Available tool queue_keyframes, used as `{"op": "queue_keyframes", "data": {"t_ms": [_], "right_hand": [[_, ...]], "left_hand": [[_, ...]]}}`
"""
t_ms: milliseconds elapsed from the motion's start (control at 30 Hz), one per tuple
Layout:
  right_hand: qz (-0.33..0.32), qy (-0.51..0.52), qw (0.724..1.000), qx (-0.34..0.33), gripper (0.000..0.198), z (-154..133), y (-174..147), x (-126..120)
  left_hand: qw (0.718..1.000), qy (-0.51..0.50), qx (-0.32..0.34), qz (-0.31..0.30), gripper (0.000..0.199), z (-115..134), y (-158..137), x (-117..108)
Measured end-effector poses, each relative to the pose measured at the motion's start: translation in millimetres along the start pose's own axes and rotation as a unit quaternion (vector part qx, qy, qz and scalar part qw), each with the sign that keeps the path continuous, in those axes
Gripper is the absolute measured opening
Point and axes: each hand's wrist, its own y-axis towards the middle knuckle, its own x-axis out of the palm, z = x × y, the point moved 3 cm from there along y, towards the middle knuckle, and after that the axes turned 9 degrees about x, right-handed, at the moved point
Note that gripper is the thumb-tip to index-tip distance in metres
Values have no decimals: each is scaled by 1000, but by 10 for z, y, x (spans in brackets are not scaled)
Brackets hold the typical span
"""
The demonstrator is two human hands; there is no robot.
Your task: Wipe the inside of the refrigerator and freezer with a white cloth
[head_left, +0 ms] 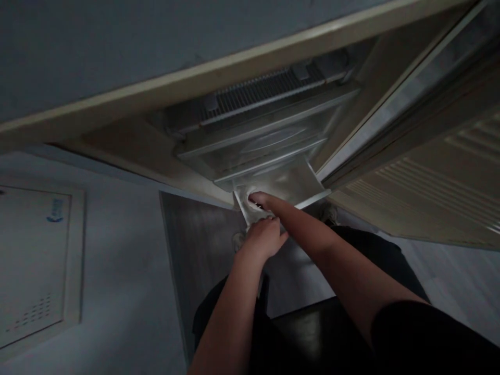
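A clear drawer (299,182) is pulled out at the bottom of an open fridge-freezer compartment. My right hand (261,200) reaches into its left part, fingers curled on a crumpled white cloth (251,194) that lies against the drawer's left side. Just in front, my left hand (266,233) grips the drawer's front edge from above, its thumb pointing to the right. My right forearm crosses over the front edge. The far side of my right fingers and part of the cloth are hidden.
Above the drawer sit another closed clear drawer (269,140) and a wire shelf (269,91). An open door (425,182) stands on the right. On the left is a wall with a white panel (35,260). A dark seat-like surface (312,328) lies below my arms.
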Motion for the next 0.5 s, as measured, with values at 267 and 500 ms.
{"op": "queue_keyframes", "data": {"t_ms": [267, 500], "right_hand": [[24, -14, 999, -22, 19, 105, 501, 448], [2, 25, 999, -21, 14, 194, 733, 233]], "left_hand": [[992, 18, -116, -43, 40, -186, -55, 106], [991, 45, -122, -32, 45, -72, -2, 110]]}}
